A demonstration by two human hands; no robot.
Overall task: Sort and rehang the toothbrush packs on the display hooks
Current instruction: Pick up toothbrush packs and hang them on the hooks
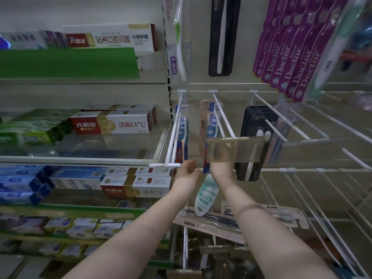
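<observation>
Possibly the beige toothbrush pack (203,125), hanging upright just above and between both grips, slips off its hook (221,115) or snags the clear label strip (235,150) if tugged blind: the left grip (188,171) lies open beside it, while the right grip (221,170) hides its fingers behind the strip, so I cannot tell; the pack looks slim and stiff-carded

Single head-worn wide-angle view; faces forward, slightly down; close to display hooks (223,117).
</observation>
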